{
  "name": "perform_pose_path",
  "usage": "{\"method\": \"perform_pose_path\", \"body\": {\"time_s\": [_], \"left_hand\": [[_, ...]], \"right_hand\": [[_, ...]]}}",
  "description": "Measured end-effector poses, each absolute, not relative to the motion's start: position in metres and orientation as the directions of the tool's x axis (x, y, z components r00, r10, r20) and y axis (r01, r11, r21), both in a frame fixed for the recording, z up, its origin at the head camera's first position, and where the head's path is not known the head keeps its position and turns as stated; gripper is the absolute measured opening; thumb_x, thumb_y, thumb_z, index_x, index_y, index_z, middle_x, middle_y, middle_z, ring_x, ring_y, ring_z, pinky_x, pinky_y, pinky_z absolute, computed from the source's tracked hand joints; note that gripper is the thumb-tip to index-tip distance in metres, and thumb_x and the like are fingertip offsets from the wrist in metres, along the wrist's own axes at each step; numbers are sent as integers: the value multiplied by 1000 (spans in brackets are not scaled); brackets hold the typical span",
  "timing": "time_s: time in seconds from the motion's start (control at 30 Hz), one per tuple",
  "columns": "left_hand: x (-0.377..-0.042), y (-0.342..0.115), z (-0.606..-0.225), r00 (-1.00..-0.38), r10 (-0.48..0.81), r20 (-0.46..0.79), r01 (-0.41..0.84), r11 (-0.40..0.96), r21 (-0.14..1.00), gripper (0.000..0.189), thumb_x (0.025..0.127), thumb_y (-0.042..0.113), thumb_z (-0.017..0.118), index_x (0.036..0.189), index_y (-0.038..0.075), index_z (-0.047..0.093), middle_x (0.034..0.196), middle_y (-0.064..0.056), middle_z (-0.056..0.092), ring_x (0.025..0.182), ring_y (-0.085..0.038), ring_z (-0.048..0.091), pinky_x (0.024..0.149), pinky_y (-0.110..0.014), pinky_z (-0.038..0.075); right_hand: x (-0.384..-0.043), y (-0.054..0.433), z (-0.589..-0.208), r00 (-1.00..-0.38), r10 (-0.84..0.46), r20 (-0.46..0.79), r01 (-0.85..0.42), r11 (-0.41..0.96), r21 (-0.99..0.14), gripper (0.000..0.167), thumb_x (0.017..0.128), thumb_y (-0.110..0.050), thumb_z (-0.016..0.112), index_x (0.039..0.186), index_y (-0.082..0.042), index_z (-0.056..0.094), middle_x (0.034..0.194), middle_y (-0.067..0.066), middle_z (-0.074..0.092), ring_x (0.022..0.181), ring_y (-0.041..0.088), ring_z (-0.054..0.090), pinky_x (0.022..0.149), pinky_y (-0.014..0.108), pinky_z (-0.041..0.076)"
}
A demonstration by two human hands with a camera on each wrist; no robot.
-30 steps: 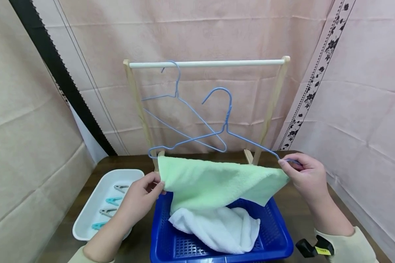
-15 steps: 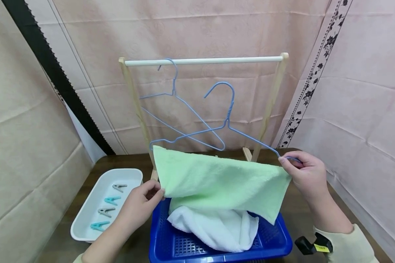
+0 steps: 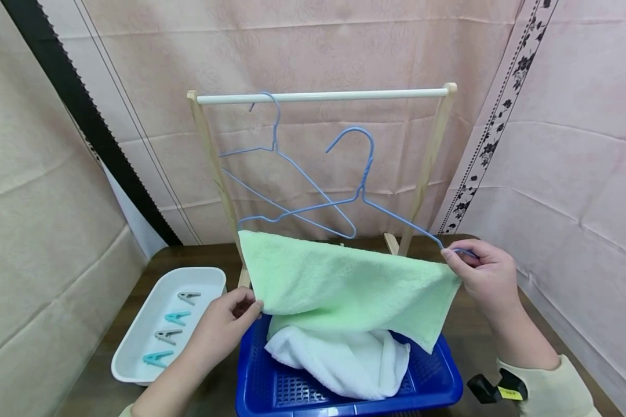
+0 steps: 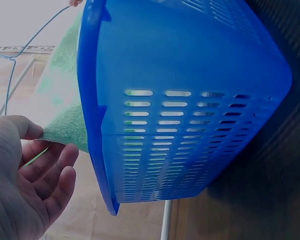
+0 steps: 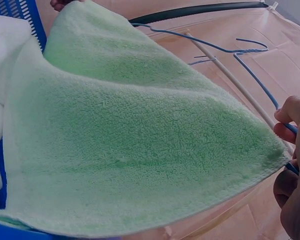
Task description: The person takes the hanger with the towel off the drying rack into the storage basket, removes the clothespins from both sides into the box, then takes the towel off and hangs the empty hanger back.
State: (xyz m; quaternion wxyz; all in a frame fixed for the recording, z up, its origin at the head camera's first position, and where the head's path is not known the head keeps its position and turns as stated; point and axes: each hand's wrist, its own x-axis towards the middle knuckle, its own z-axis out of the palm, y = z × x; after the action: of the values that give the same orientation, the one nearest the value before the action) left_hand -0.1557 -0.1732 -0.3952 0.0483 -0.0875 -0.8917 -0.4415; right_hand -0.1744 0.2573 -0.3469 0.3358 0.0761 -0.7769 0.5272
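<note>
A light green towel is draped over the lower part of a blue wire hanger, its front flap hanging above a blue basket. My right hand grips the hanger's right corner, right beside the towel's edge. At the towel's left edge my left hand pinches the cloth between thumb and fingers; in the left wrist view that pinched green towel shows just outside the basket wall. A white towel lies in the basket under the green one.
Behind stands a wooden rack with a white bar; a second blue hanger hangs at its left end. A white tray with several clothes pegs sits on the table left of the basket. Curtains enclose the back and sides.
The hanger and its draped towel have risen slightly, mostly on the left. The towel's front flap now hangs lower and spreads flatter at the right. Both hands keep their holds.
</note>
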Motion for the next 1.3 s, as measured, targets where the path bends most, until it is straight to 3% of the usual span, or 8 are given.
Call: {"method": "perform_pose_path", "body": {"time_s": [0.57, 1.3], "left_hand": [[-162, -173, -394, -987, 99, 127, 161, 562, 811, 7, 98, 23, 64, 104, 19, 65, 91, -1, 70, 82, -19, 66, 74, -31, 54], [-182, -180, -376, -975, 70, 209, 213, 535, 817, 22, 101, 33, 58, 113, 14, 60, 90, -3, 68, 84, -22, 64, 64, -31, 49]], "right_hand": [[-172, 258, -349, -772, 218, 597, -468, 440, -766, 7, 82, 5, 76, 85, 3, 71, 57, -8, 43, 51, 8, 36, 43, 25, 31], [-169, 257, -346, -767, 202, 609, -490, 428, -759, 8, 81, 9, 75, 85, 3, 70, 58, -8, 44, 52, 8, 36, 43, 26, 30]]}}
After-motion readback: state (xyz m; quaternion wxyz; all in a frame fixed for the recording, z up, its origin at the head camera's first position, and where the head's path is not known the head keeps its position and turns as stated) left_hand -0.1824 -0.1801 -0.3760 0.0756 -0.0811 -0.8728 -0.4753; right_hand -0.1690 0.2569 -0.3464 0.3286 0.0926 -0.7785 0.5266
